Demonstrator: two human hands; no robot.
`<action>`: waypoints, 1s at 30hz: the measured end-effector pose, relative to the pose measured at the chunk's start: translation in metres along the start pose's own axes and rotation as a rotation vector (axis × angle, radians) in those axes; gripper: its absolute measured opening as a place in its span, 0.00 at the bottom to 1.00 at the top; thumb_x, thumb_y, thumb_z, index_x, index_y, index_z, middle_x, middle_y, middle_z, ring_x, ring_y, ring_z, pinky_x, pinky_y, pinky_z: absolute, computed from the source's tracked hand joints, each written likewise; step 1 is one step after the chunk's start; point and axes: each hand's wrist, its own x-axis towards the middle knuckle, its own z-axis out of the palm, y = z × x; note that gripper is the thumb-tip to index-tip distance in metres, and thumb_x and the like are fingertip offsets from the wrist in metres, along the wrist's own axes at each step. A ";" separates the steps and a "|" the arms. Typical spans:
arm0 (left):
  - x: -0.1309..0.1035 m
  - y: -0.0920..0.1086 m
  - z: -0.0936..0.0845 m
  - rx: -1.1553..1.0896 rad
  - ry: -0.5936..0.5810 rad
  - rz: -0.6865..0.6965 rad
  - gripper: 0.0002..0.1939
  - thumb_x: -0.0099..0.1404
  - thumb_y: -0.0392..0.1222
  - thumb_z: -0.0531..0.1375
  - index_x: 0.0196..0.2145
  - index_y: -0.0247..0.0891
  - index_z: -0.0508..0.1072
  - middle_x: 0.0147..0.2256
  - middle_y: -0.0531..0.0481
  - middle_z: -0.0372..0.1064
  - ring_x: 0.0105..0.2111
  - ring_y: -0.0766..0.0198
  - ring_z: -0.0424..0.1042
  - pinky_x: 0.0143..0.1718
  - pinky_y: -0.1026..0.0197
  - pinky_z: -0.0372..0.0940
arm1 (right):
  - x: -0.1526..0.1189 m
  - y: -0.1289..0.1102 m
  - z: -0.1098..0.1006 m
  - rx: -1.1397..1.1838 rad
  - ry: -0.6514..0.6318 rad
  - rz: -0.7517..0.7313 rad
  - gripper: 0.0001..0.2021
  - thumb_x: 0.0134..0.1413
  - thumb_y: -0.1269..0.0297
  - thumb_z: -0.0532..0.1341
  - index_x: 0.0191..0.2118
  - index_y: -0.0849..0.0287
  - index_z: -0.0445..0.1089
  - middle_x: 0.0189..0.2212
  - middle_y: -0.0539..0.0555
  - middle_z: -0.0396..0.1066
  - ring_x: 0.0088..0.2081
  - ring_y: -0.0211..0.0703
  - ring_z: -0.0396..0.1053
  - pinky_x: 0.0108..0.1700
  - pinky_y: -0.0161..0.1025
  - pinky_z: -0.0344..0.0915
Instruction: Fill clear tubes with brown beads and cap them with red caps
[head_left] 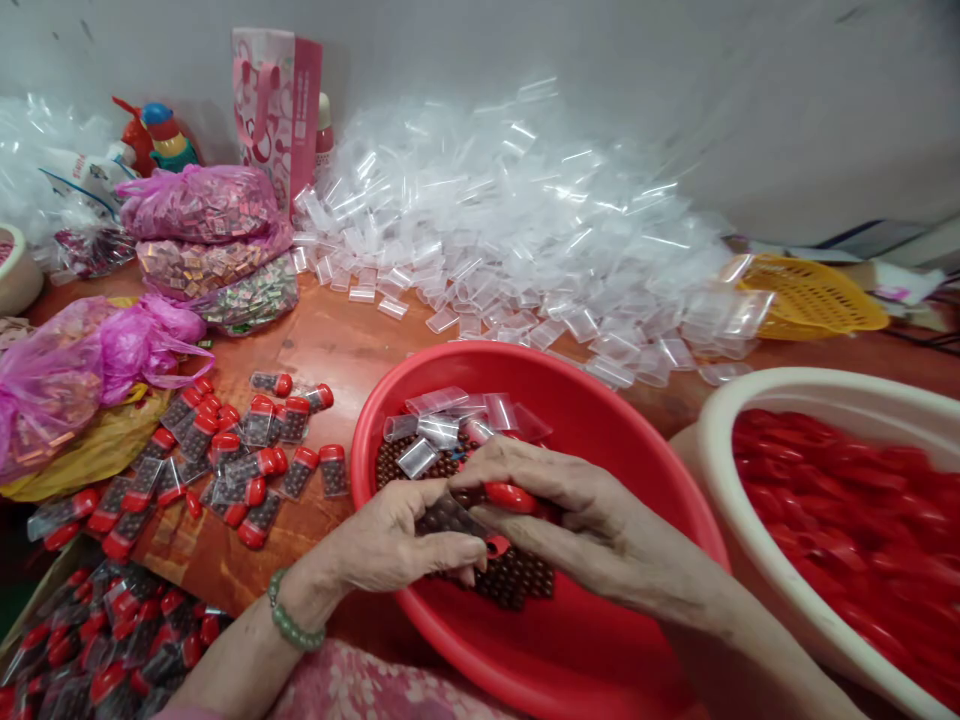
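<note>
Over a large red basin (660, 465), my left hand (394, 540) is closed around a small clear plastic container (448, 515) with dark round beads inside. My right hand (600, 510) meets it from the other side, fingers curled around a glossy red cap (511, 497). A second bit of red (496, 545) shows at the near end of the container, by my left fingertips. Below both hands, brown beads (517, 582) lie in the basin, with several empty clear sleeves (439, 430) on top toward the back. My right fingers partly hide the container.
Filled, red-capped containers (259, 425) lie on the table (330, 325) at left; more fill a box (112, 640) lower left. Clear sleeves (510, 220) are heaped behind. A white tub (720, 430) of red caps (840, 540) stands right, a yellow basket (817, 295) behind it. Pink bags (199, 205) sit left.
</note>
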 end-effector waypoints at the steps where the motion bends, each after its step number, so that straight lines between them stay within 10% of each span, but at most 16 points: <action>1: 0.000 0.000 -0.001 0.012 -0.012 -0.001 0.19 0.55 0.52 0.65 0.34 0.32 0.71 0.24 0.53 0.67 0.23 0.72 0.65 0.29 0.67 0.61 | 0.002 0.000 -0.001 -0.017 -0.032 -0.006 0.09 0.57 0.75 0.57 0.38 0.54 0.71 0.34 0.50 0.72 0.36 0.37 0.70 0.40 0.33 0.66; 12: 0.005 -0.001 -0.008 -0.131 -0.069 -0.058 0.22 0.54 0.54 0.67 0.36 0.33 0.71 0.28 0.51 0.69 0.25 0.72 0.69 0.30 0.67 0.64 | 0.000 0.012 -0.002 -0.186 0.062 0.157 0.09 0.59 0.67 0.57 0.42 0.55 0.72 0.31 0.52 0.72 0.33 0.40 0.71 0.35 0.34 0.66; 19: 0.007 -0.001 -0.006 -0.222 0.077 -0.005 0.21 0.51 0.50 0.70 0.36 0.33 0.72 0.29 0.50 0.72 0.27 0.71 0.72 0.31 0.68 0.64 | -0.002 0.019 0.004 0.150 0.211 0.406 0.11 0.59 0.54 0.59 0.35 0.56 0.72 0.28 0.50 0.70 0.29 0.38 0.67 0.32 0.34 0.65; 30: 0.013 -0.007 0.012 -0.459 0.237 0.007 0.25 0.49 0.52 0.71 0.36 0.32 0.69 0.27 0.49 0.74 0.23 0.67 0.75 0.28 0.66 0.69 | 0.001 0.014 0.030 0.291 0.576 0.151 0.07 0.50 0.62 0.68 0.37 0.48 0.78 0.32 0.50 0.74 0.35 0.42 0.70 0.41 0.40 0.68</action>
